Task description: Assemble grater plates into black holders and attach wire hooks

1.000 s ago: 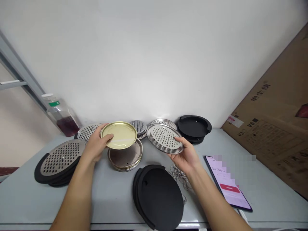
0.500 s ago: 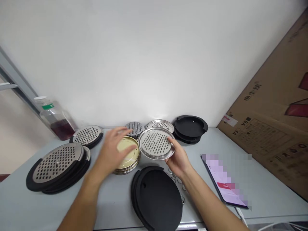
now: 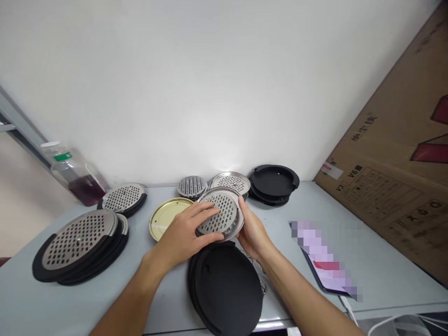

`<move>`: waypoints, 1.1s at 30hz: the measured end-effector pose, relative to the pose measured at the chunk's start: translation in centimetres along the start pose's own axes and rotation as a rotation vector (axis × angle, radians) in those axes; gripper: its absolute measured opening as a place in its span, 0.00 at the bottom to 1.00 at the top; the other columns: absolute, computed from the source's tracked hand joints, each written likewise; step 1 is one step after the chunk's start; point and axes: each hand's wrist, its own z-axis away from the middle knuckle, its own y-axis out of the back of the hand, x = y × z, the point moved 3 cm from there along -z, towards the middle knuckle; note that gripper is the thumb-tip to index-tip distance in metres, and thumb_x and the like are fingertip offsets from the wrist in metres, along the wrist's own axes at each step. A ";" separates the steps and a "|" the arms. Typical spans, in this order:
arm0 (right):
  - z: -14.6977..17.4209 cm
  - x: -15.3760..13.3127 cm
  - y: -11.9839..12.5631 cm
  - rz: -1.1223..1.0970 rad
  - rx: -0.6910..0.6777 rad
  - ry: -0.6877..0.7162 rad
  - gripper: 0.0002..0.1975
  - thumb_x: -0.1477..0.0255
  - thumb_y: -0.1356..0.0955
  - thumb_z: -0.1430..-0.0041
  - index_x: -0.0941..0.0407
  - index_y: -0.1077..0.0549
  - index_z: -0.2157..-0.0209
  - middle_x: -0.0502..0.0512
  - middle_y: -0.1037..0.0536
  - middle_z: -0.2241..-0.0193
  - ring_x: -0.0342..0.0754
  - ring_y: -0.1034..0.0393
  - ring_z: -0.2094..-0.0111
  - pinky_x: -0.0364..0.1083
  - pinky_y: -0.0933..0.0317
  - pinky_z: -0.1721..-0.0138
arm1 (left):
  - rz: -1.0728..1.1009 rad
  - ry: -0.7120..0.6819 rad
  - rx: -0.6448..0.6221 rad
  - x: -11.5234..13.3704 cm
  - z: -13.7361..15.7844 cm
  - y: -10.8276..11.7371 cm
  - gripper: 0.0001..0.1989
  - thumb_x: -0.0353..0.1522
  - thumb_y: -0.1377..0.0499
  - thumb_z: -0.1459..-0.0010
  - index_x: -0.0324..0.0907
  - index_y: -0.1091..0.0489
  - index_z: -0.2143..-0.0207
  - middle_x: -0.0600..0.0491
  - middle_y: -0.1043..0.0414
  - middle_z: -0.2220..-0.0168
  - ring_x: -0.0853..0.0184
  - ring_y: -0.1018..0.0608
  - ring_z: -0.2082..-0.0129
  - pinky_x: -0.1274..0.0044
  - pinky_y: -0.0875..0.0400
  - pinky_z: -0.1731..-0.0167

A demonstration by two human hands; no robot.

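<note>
My right hand (image 3: 255, 229) grips the right rim of a shallow round metal dish (image 3: 240, 218), thumb on top and fingers underneath. A perforated metal disc (image 3: 224, 210) lies in that dish, off-centre to the left. My left hand (image 3: 191, 228) has its fingers across the disc's face and its thumb at the lower edge. Partly behind the left hand is a gold round lid (image 3: 166, 217). Just below both hands lies a stack of black round holders (image 3: 229, 289). Small metal rings (image 3: 263, 287) show at its right side.
At left stand black holders with perforated discs (image 3: 82, 238), another such holder (image 3: 126, 198) and a jar of dark red liquid (image 3: 86, 186). Behind are metal discs (image 3: 192, 185), a perforated dish (image 3: 231, 182) and black holders (image 3: 275, 182). Right: a phone (image 3: 324, 266), a cardboard box (image 3: 395, 186).
My left hand has come right, from over the gold lids onto the perforated disc. The disc now sits off-centre in the dish, and the gold lid shows farther left.
</note>
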 end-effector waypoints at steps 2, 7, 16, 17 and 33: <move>-0.1 0.0 0.0 0.011 0.000 -0.026 0.24 0.53 0.32 0.41 0.58 0.24 0.54 0.57 0.18 0.66 0.49 0.24 0.70 0.44 0.30 0.74 | 0.007 -0.045 0.087 0.0 0.0 0.1 0.16 0.37 0.39 0.38 0.47 0.27 0.48 0.51 0.24 0.49 0.61 0.23 0.50 0.70 0.31 0.47; -0.1 0.3 0.3 0.001 0.049 -0.077 0.21 0.56 0.32 0.40 0.59 0.25 0.56 0.56 0.19 0.71 0.48 0.26 0.77 0.42 0.33 0.82 | -0.070 0.215 0.436 -1.8 -1.0 2.6 0.13 0.36 0.44 0.37 0.41 0.24 0.72 0.53 0.23 0.73 0.65 0.23 0.69 0.78 0.32 0.64; -3.7 -2.3 2.4 0.014 0.184 0.026 0.14 0.63 0.29 0.42 0.56 0.34 0.74 0.43 0.34 0.90 0.38 0.44 0.94 0.35 0.52 0.96 | 0.344 0.888 0.548 -12.9 -6.9 4.7 0.15 0.37 0.45 0.35 0.37 0.30 0.71 0.57 0.33 0.77 0.72 0.30 0.78 0.80 0.36 0.78; -4.4 -2.9 2.4 0.013 0.162 0.034 0.13 0.65 0.29 0.42 0.57 0.33 0.73 0.45 0.31 0.88 0.40 0.38 0.91 0.36 0.44 0.93 | 0.368 0.921 0.518 -13.7 -7.2 4.2 0.13 0.37 0.44 0.34 0.36 0.29 0.66 0.55 0.29 0.72 0.72 0.27 0.76 0.79 0.32 0.76; -6.3 -3.0 4.2 0.551 0.118 0.070 0.19 0.63 0.23 0.53 0.62 0.28 0.84 0.48 0.33 0.92 0.36 0.45 0.94 0.36 0.60 0.92 | -0.407 0.674 0.386 -9.1 1.8 10.8 0.22 0.40 0.37 0.45 0.41 0.29 0.50 0.42 0.29 0.48 0.48 0.31 0.43 0.61 0.43 0.40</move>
